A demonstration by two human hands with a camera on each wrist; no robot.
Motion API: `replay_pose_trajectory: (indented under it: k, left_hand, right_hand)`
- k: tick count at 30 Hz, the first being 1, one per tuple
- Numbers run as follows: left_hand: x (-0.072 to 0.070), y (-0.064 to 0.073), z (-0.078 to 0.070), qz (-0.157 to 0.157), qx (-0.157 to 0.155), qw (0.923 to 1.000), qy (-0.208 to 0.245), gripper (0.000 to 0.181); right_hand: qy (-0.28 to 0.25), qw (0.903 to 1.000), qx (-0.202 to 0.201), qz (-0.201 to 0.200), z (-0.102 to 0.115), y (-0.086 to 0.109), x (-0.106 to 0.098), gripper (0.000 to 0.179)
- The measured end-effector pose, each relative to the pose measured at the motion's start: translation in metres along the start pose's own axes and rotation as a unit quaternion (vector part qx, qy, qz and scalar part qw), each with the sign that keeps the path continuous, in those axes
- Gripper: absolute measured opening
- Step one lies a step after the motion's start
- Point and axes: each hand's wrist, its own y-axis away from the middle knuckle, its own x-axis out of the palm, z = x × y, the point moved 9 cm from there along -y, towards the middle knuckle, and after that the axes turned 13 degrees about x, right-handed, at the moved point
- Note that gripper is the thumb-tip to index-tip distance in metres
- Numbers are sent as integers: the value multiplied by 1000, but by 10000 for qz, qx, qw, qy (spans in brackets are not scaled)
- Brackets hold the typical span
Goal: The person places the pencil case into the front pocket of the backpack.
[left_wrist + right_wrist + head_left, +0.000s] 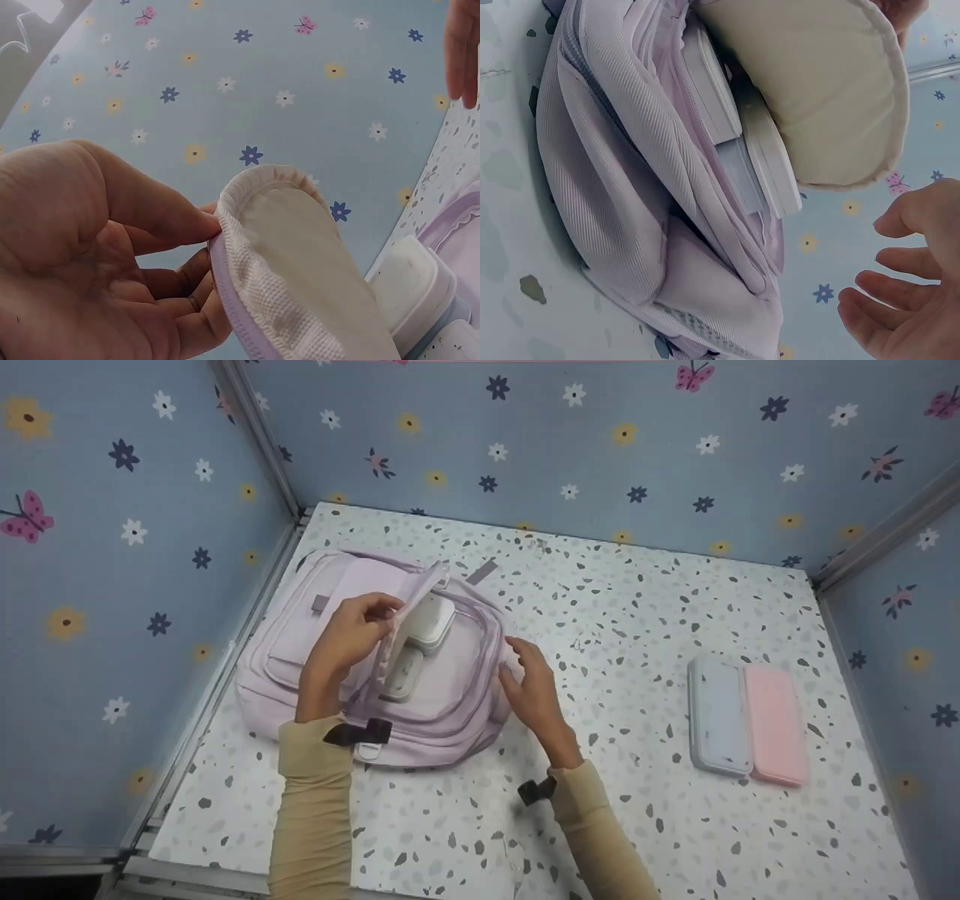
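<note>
A pale lilac backpack (457,679) lies on the table with its front compartment unzipped. My left hand (349,634) pinches the edge of the flap (300,262) between thumb and fingers, holding it raised so its cream lining shows. Inside the opening sit two white rounded cases, an upper case (431,619) and a lower case (403,673); the flap partly covers both in the head view. On the bag's right side, my right hand (534,686) is held close by with fingers spread and loosely bent, nothing in its grasp (904,277).
At the right of the speckled table (600,622) a grey-blue case (720,716) and a pink case (776,724) lie side by side. Flower-patterned panels (555,442) stand around the table's back and sides. A grey strap (481,571) sticks out behind the bag.
</note>
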Motion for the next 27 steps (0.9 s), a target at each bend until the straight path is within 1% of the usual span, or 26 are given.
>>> replay_pose_trajectory:
  k: [1, 2, 3, 4, 7, 8, 10, 15, 23, 27]
  left_hand:
    - [0, 0, 0, -2, 13, 10000, -15, 33]
    - [0, 0, 0, -7, -1, 10000, -11, 33]
    - [0, 0, 0, -4, 5, 10000, -20, 33]
    - [0, 0, 0, 1, 2, 10000, -23, 33]
    - [0, 0, 1, 22, -13, 10000, -31, 33]
    - [0, 0, 0, 27, -4, 10000, -33, 33]
    - [0, 0, 1, 33, -14, 10000, -36, 33]
    - [-1, 1, 2, 6, -59, 10000, 2, 32]
    - [-1, 2, 2, 1, -92, 9999, 80, 32]
    - [-2, 2, 1, -16, -36, 10000, 62, 33]
  right_hand:
    - [142, 9995, 178, -224, -21, -4, 7, 34]
    - [201, 9985, 401, -308, -41, -8, 12, 35]
    - [276, 9972, 543, -431, -58, -12, 18, 37]
    - [288, 9960, 524, -668, -71, -12, 19, 37]
    - [239, 9954, 503, -780, -82, -10, 14, 38]
    - [247, 9958, 507, -722, -86, -9, 12, 39]
    - [253, 9958, 499, -729, -90, -7, 8, 38]
    - [257, 9932, 744, -854, -103, -2, -3, 38]
    - [337, 9856, 1197, -1149, -126, 10, -24, 39]
    - [279, 9822, 1375, -1248, -135, 16, -37, 40]
